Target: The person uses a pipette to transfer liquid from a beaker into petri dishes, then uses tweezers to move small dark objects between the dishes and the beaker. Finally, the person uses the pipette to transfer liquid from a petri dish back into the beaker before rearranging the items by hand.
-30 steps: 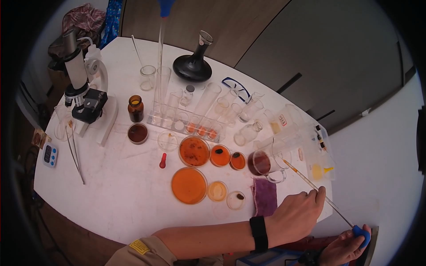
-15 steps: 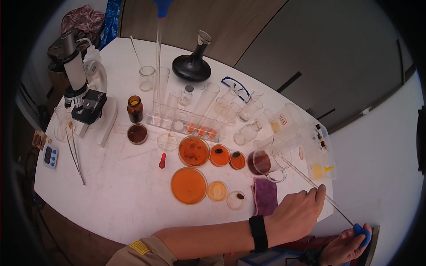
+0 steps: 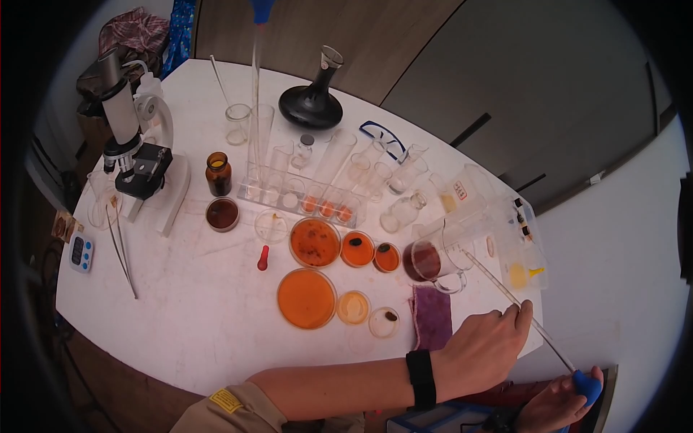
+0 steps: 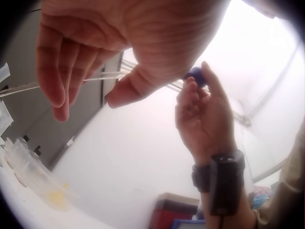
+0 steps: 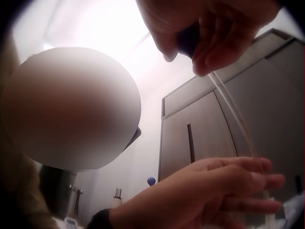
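Note:
My left hand (image 3: pixel 482 355) pinches the glass pipette (image 3: pixel 494 282) partway along its length; in the left wrist view the pipette (image 4: pixel 110 75) passes between its thumb and fingers. At the lower right, my right hand (image 3: pixel 552 408) grips the blue bulb (image 3: pixel 587 387) on the pipette's upper end. The pipette slants, its tip at the mouth of a glass jug (image 3: pixel 452 278) with dark red liquid (image 3: pixel 423 260). Only faint contents, if any, show in the tube. In the right wrist view, my right hand (image 5: pixel 212 31) is above my left hand (image 5: pixel 195 193).
Several dishes, including an orange one (image 3: pixel 307 299), lie left of a purple cloth (image 3: pixel 432 317). Behind them stands a tube rack (image 3: pixel 299 200). A microscope (image 3: pixel 144 155), tweezers (image 3: pixel 123 249) and timer (image 3: pixel 81 252) are at left; a black decanter (image 3: pixel 310 107) stands at the back.
An amber column visible in the pipette's lower part a second ago is gone; that part now looks pale. Both hands keep nearly the same position and hold.

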`<move>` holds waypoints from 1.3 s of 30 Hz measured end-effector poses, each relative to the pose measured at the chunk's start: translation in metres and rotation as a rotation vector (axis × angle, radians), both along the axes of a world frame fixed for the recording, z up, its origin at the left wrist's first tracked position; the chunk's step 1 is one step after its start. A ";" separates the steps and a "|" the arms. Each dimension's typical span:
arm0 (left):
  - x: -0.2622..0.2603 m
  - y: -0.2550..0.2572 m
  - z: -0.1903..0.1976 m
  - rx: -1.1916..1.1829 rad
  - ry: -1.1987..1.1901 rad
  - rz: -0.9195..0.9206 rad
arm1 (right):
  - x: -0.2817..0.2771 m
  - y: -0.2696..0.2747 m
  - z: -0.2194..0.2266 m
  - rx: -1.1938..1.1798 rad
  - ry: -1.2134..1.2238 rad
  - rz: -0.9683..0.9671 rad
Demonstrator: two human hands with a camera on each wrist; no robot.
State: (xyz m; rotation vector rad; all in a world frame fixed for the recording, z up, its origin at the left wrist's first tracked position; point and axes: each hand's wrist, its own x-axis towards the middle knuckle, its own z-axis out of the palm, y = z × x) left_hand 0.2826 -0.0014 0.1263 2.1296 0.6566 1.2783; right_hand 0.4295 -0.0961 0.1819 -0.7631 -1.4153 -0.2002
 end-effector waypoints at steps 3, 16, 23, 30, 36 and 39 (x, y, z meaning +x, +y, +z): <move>0.001 -0.001 0.000 0.002 0.004 -0.009 | 0.012 -0.013 -0.009 -0.120 0.172 -0.276; 0.002 -0.005 0.000 -0.040 -0.008 0.036 | 0.006 -0.001 -0.001 -0.052 -0.055 -0.042; 0.001 -0.004 0.000 -0.023 -0.063 0.014 | 0.001 -0.010 -0.002 -0.046 -0.060 0.031; 0.000 -0.007 0.001 -0.034 -0.026 -0.008 | 0.005 -0.015 -0.003 -0.077 -0.008 0.107; 0.001 -0.004 0.000 -0.073 -0.026 -0.038 | 0.010 -0.014 -0.007 -0.104 0.018 0.010; -0.003 -0.003 0.002 -0.099 0.007 -0.043 | 0.008 -0.013 -0.005 -0.064 -0.001 -0.044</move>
